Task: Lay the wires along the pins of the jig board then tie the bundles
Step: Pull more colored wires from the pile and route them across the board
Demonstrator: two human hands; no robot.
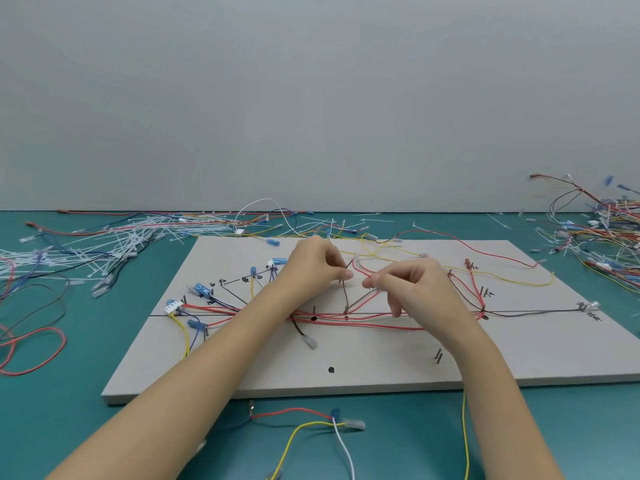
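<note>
Red wire (362, 270) pinched between left hand (317, 263) and right hand (410, 282).

Board (381, 362) pale grey, black marks and lettering. Table (52, 410) teal. Wall (311, 98) plain light grey. Wires on the board (363, 322) mostly red, some black, yellow, blue. Connectors (202, 289) blue and white. Cable ties (114, 240) translucent white. Loose loop (34, 351) at left red.
</note>
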